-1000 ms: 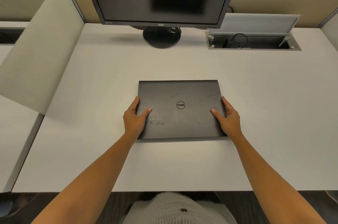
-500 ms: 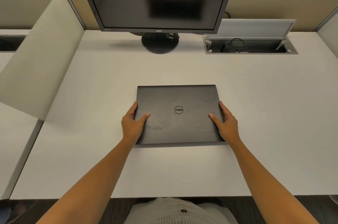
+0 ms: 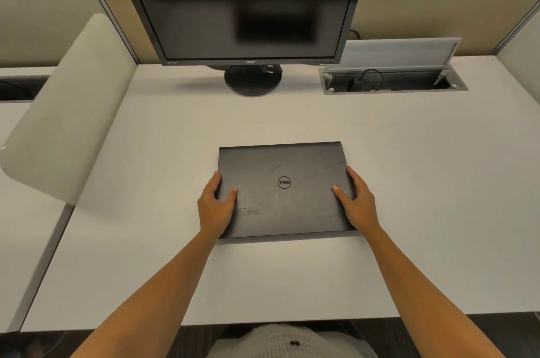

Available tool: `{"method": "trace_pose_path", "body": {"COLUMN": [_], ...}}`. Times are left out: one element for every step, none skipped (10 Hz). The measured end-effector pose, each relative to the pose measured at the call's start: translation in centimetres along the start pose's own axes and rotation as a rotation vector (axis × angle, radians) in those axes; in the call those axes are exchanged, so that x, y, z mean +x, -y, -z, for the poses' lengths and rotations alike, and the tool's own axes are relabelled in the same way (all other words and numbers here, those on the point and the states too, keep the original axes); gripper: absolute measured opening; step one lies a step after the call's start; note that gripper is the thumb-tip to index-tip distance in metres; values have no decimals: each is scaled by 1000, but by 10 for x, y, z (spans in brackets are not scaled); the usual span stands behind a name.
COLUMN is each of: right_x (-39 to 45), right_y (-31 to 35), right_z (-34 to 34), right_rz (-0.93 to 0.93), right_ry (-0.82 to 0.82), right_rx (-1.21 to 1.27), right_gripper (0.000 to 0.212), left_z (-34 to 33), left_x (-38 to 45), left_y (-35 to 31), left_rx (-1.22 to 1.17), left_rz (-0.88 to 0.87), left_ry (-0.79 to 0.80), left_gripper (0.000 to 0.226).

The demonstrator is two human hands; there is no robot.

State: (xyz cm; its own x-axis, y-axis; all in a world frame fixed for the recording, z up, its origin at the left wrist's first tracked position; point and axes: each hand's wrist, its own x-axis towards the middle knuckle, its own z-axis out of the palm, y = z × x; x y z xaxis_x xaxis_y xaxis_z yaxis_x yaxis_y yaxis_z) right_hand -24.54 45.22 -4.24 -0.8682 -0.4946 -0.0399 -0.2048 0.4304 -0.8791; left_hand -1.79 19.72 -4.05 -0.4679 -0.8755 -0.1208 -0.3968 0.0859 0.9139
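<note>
A closed black laptop (image 3: pixel 283 182) with a round logo on its lid lies flat on the white desk (image 3: pixel 423 196), in the middle. My left hand (image 3: pixel 215 205) holds its left edge: the thumb lies on the lid and the fingers reach down along the side. My right hand (image 3: pixel 358 205) holds the right edge the same way, thumb on the lid. The fingertips of both hands are hidden by the laptop's sides.
A dark monitor (image 3: pixel 239 3) on a round stand (image 3: pixel 252 79) is at the back of the desk. To its right is an open cable tray (image 3: pixel 391 82) with its lid raised. A beige divider panel (image 3: pixel 67 112) borders the left side.
The camera has tipped up a little, so the desk sits lower in view. Both hands stay on the laptop's sides and the laptop stays flat on the desk.
</note>
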Motion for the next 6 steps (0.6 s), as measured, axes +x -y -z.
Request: {"method": "trace_pose_path", "body": {"right_x": [1,0,-2,2,8,18], "right_y": [2,7,8,13,34,51], "right_z": [0,-3,-9,-16,-20,-28], "right_rz": [-4,16,49,115,164,211], "right_ry": [-7,30,43,46,64,42], "right_rx": [-24,-133,-315,-530,-516,-471], "right_gripper": [67,66,65,67,72,72], "left_z": [-5,-11,-13,-14,-15,-22], "left_x": [-6,-10,-7,1,5,10], "left_y": [-1,-4,-5,-9,-25,-38], "left_rx": [187,434,591,806,841,792], "left_rz": [-79,-145,-201,-301,-368,-391], "left_ry": [22,52,56,101,138,106], "left_gripper": [65,65,67,71,73,73]}}
